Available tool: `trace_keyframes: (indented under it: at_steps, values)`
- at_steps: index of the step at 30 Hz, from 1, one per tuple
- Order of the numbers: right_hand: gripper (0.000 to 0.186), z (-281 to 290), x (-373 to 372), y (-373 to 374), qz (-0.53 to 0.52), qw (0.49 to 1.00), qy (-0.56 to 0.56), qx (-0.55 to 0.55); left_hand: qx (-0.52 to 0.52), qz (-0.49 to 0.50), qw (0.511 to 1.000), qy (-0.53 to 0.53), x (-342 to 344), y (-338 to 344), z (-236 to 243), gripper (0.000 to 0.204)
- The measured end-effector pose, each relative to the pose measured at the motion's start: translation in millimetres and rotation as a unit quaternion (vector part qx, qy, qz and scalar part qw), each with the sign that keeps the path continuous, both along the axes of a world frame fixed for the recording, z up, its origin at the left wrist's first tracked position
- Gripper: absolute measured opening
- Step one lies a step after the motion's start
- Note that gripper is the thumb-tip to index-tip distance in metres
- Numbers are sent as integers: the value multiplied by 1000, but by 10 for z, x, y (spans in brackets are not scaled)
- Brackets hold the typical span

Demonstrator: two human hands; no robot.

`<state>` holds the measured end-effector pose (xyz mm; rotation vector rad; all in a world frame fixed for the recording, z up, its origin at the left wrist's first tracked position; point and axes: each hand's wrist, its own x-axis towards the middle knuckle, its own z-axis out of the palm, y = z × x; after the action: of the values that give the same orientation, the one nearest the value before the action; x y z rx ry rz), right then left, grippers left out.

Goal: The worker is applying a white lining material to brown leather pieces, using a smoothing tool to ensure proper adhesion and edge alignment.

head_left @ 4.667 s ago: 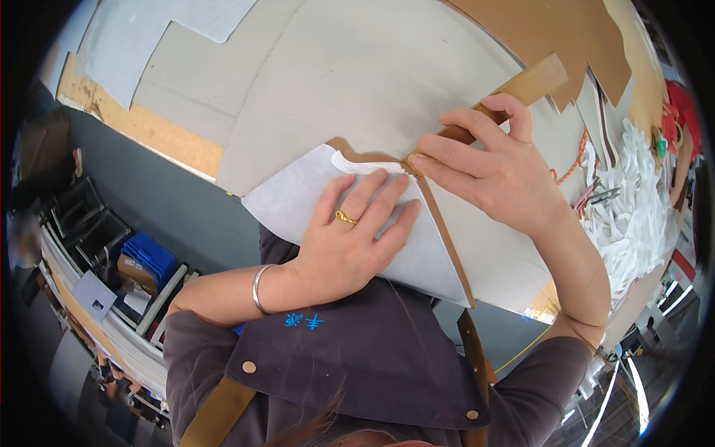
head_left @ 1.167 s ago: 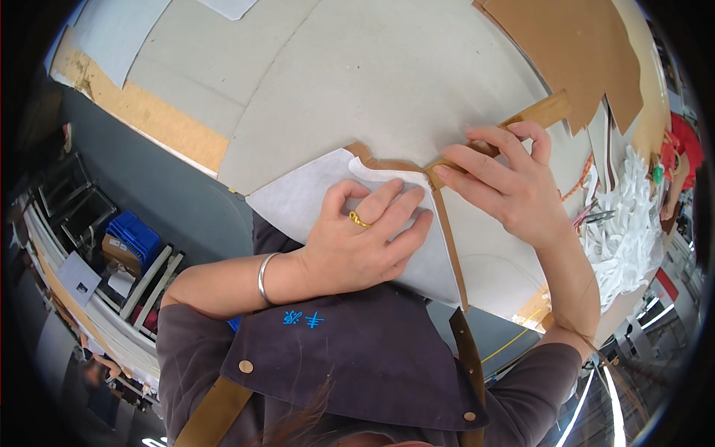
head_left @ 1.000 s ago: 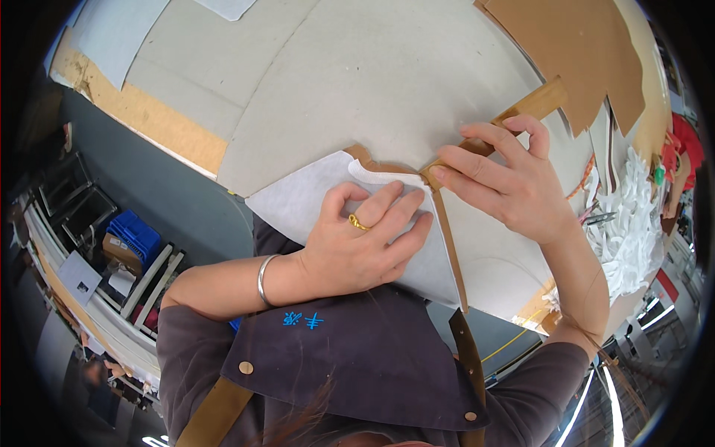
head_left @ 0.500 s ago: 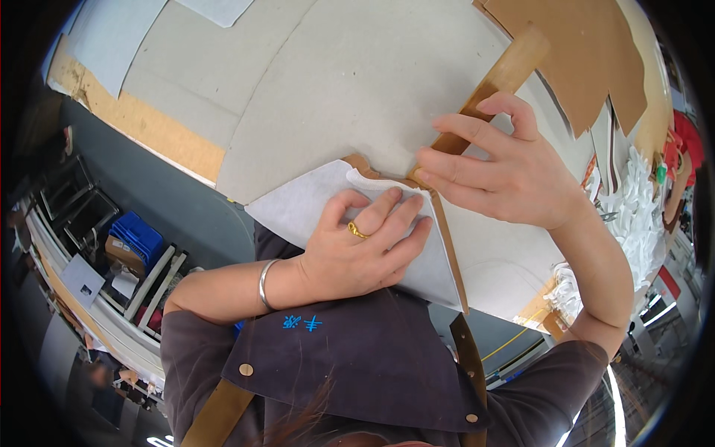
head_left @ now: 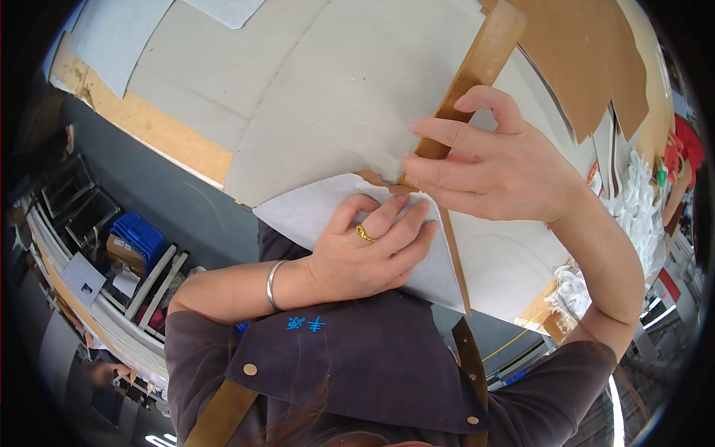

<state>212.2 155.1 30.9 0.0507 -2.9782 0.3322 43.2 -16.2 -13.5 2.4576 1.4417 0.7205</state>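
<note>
My left hand (head_left: 376, 246), wearing a yellow ring, lies with bent, slightly spread fingers on a white-backed brown sheet (head_left: 298, 205). It presses the sheet down near its far edge, where a brown margin (head_left: 376, 181) shows. The sheet hangs partly over the near edge of the table. In my right hand (head_left: 499, 164) is a long, flat, wood-coloured strip (head_left: 484, 56), held slantwise between the fingers. Its lower end meets the sheet's far edge, just beyond my left fingertips; the exact contact is partly hidden by my right fingers.
The grey tabletop (head_left: 320, 97) stretches away in front. Brown cut sheets (head_left: 588, 59) lie at the far right, white sheets (head_left: 138, 37) at the far left. White scraps (head_left: 633, 216) are heaped on the right. Blue crates (head_left: 140, 238) stand at the left. Another person's arm (head_left: 674, 194) shows far right.
My right hand and the wooden strip have shifted a little left along the sheet's far edge. My left hand still presses on the sheet. The whole view has moved slightly.
</note>
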Motion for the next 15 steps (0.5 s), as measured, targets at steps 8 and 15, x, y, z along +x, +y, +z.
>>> trace_keyframes:
  at_steps: [8, 15]
  values:
    - [15, -56, -117, -6, 8, 1000, 18, -8, 13, -1, 1000, -11, 1, -5, -28, 35]
    - [11, -158, -206, -76, -17, 997, 79, 12, 16, -4, 1000, -15, -6, -5, -26, 36]
